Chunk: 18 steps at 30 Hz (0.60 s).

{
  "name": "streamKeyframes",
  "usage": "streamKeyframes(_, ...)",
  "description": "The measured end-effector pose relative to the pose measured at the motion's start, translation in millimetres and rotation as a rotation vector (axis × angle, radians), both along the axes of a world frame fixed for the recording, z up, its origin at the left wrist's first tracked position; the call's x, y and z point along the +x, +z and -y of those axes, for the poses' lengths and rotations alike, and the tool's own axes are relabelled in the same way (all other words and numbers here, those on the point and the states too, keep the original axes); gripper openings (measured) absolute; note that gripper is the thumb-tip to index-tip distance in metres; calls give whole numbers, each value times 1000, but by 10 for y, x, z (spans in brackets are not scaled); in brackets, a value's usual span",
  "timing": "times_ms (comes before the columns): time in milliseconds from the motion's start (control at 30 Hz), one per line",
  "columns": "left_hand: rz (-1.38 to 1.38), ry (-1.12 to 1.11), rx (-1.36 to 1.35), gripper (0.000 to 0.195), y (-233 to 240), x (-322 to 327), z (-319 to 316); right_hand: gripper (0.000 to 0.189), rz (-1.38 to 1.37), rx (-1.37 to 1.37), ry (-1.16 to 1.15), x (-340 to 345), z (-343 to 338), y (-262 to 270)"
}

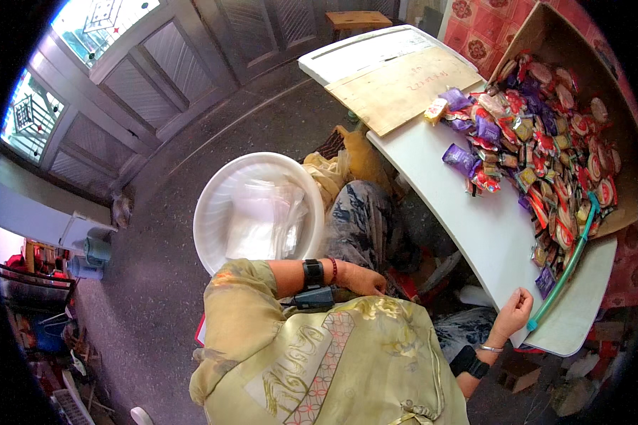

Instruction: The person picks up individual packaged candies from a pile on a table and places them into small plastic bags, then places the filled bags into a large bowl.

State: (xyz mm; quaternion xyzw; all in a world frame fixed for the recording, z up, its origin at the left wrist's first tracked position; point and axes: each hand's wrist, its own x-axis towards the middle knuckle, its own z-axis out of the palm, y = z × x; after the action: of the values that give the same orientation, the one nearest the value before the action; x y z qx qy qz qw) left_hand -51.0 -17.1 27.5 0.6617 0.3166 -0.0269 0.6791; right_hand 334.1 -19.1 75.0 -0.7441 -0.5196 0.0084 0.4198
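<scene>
My left hand (362, 280), with a dark wrist device and a red bead bracelet, rests near my lap; its fingers curl downward and no held thing shows. At the white table's (430, 180) near corner is my right hand (517, 308), fingertips bent together, nothing visible between them. Close beside it lies the end of a green tube (569, 263). A heap of small wrapped snacks (537, 138), in red, purple and clear wrappers, spills from a cardboard box (619, 196). A white plastic basin (207, 218) at my left holds clear plastic bags (260, 218).
A cardboard flap (404, 90) bearing writing lies across the table's far part. A yellow bag (361, 154) stands between basin and table. Beyond are a wooden stool (359, 20) and panelled doors (175, 58). Household goods stand at the far left.
</scene>
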Motion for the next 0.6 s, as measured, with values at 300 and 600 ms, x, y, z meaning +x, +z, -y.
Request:
streamKeyframes(300, -60, 58, 304, 39, -67, 112, -415, 16, -28, 31, 11, 25, -2, -50)
streamKeyframes(600, 560, -250, 151, 34, -1070, 734, -376, 15, 12, 45, 33, 29, -34, -57)
